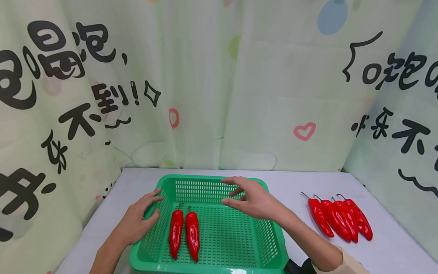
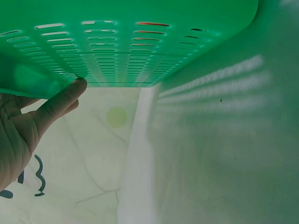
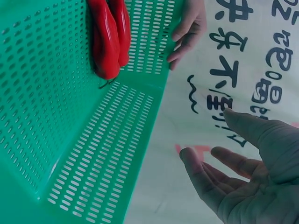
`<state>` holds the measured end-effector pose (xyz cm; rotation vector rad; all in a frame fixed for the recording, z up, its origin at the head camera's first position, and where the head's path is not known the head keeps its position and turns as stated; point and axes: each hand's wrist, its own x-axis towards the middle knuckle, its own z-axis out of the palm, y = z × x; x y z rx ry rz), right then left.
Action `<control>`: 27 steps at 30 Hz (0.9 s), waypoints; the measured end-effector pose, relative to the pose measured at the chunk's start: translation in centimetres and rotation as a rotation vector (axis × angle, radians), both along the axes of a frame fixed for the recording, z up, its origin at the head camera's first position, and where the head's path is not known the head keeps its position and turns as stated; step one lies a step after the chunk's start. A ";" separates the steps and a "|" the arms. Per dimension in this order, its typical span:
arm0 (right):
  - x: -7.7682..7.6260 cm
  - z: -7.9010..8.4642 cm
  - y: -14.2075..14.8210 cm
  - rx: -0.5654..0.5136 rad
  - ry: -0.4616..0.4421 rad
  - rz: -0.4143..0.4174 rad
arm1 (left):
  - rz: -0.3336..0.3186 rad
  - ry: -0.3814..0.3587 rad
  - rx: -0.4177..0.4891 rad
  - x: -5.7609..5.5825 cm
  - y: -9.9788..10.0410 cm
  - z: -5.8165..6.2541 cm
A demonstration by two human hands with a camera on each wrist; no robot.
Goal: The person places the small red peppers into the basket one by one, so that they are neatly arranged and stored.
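Note:
Two glossy red chili peppers (image 1: pixel 176 234) lie side by side in the left part of a green perforated basket (image 1: pixel 246 268), stems pointing to the back. At the basket's left rim is my left hand (image 1: pixel 138 219), thumb and fingers spread; in the left wrist view its fingertip (image 2: pixel 78 86) meets the basket's edge. My right hand (image 1: pixel 251 198) hovers over the back right of the basket with fingers loosely bent and nothing between them. The right wrist view shows this hand (image 3: pixel 252 172) apart from the basket wall (image 3: pixel 110 154).
Several more red chili peppers (image 1: pixel 338 219) lie in a row on the white table (image 1: pixel 291 182), to the right of the basket. A pale green curtain (image 1: pixel 267 95) with black writing hangs behind the table and along its sides.

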<state>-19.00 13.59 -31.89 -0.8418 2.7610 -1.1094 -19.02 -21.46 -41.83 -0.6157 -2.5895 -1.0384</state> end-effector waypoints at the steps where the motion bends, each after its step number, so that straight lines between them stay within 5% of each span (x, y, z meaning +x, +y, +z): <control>1: 0.1 0.0 0.2 -0.007 -0.005 -0.002 | 0.000 -0.006 0.000 0.0 0.0 0.0; 27: 1.2 -1.0 4.8 -0.033 0.019 -0.153 | 0.006 -0.037 0.004 0.1 -0.2 0.1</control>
